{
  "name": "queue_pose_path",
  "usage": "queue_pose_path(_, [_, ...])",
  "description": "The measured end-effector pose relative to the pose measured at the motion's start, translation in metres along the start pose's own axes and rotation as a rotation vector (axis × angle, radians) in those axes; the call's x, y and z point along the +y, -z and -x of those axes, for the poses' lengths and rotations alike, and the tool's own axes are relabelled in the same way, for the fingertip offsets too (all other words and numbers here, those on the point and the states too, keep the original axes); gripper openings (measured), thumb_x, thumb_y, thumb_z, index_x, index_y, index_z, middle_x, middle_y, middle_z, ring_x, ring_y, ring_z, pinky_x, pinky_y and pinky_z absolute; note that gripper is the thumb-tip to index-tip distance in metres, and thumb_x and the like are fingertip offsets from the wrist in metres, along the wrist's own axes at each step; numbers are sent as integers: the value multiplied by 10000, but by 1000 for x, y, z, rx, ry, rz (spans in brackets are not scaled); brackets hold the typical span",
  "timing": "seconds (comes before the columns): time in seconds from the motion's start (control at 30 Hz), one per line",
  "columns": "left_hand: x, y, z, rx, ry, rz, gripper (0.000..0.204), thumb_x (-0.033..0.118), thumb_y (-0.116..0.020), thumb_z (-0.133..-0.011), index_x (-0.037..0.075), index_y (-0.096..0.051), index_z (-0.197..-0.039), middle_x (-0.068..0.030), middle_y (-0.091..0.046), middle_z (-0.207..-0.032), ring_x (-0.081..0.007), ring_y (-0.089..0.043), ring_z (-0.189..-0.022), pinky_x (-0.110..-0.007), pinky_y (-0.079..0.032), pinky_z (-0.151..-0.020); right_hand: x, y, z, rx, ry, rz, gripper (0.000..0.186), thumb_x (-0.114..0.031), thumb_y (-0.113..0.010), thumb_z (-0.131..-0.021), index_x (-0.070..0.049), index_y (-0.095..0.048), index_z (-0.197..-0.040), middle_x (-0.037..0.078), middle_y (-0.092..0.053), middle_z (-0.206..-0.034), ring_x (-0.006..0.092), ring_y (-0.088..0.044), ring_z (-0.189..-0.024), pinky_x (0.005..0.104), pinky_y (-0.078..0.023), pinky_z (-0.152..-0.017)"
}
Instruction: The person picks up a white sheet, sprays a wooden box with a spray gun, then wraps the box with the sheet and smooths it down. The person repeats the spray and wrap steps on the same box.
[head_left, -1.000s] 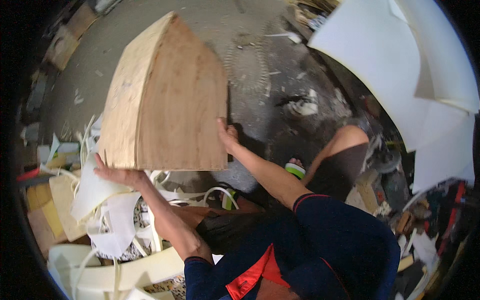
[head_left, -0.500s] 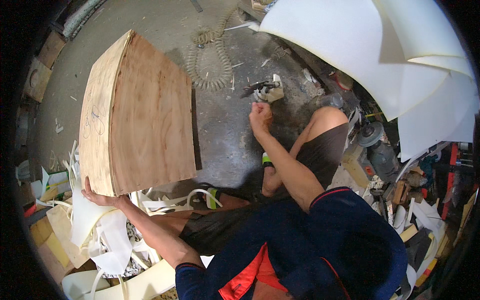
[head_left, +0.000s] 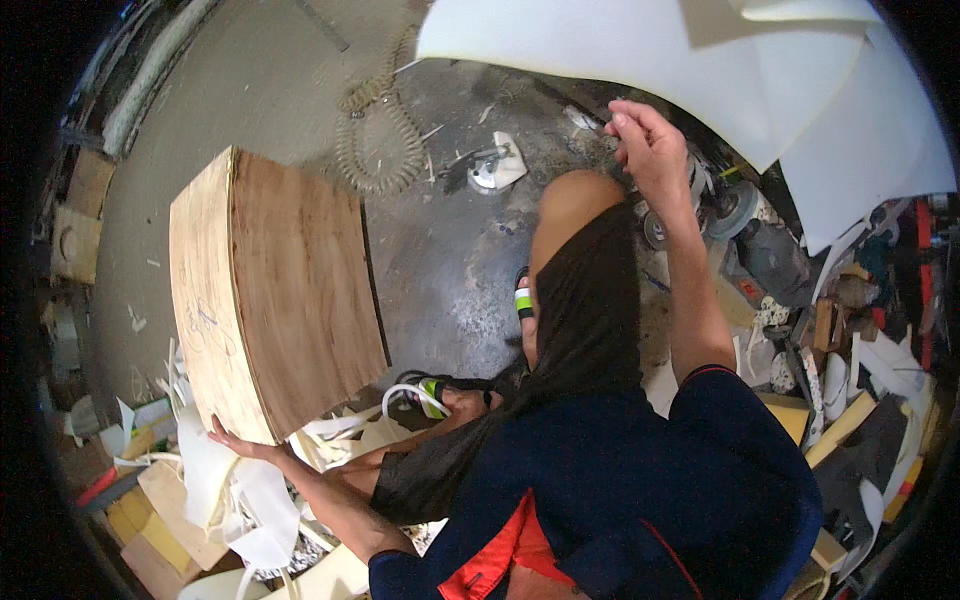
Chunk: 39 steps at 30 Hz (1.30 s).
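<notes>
Here, wooden box (head_left: 305, 290), beyond left grip (head_left: 243, 443), touching

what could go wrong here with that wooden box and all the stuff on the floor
Only the left hand touches the wooden box, near its lower edge, while the right hand is raised away, so the box might tip or slip. The loose white strips beside the sandal could snag a foot. The coiled hose on the floor might trip someone.
</notes>
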<state>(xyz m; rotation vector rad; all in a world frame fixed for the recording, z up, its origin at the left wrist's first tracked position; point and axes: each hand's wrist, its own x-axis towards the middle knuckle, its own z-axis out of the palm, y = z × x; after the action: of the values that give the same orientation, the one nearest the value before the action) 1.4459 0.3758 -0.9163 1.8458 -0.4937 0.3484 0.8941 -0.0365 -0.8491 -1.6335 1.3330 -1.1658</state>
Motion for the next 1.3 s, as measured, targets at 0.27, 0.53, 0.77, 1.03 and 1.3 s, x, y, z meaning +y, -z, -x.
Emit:
queue_pose_path(0.27, [37,10,35,-172,-64,-435,525,396,-312,-1051,47,-533,-1374,-220,-260,-1566,-331,-215,-1464,-451,-211,-1171,204,-113,42,-275,-637,-164,551,-226,-716,-868,-13,-530,-1342,103,-672,-1044,155,-595,-746,290,-499,-530])
queue_pose_path(0.53, [113,-6,39,177,-7,-666,423,246,-587,-987,8,-531,-1332,-215,-538,-1344,-342,-537,-1201,-441,-455,-996,249,-184,24,-70,-470,-7,527,-278,-799,-754,-37,-620,-1186,184,-690,-1092,258,-672,-1030,350,-535,-851])
queue_pose_path(0.77, [198,-111,87,-162,-851,-353,215,63,-568,-971,-74,-622,-1128,-235,-583,-1255,-323,-571,-1165,-410,-485,-969,254,-189,7,53,-428,-227,175,-154,-711,-848,-3,-693,-934,40,-672,-760,126,-576,-658,287,-457,-617])
queue_pose_path(1.03, [123,-299,138,-680,25,-80,251,157,-694,-904,-28,-676,-1072,-114,-693,-1034,-175,-641,-947,-310,-514,-834,268,-163,-3,-113,-466,-359,84,-133,-657,-879,-56,-659,-915,-38,-563,-695,38,-451,-539,196,-344,-440])
queue_pose_path(1.3, [21,-454,132,-839,115,-294,421,291,-707,-851,-27,-658,-1122,-243,-679,-1058,-383,-651,-988,-428,-494,-895,269,-150,-11,28,-682,-263,86,-135,-654,-876,-51,-637,-886,-28,-547,-678,42,-434,-518,211,-331,-425])
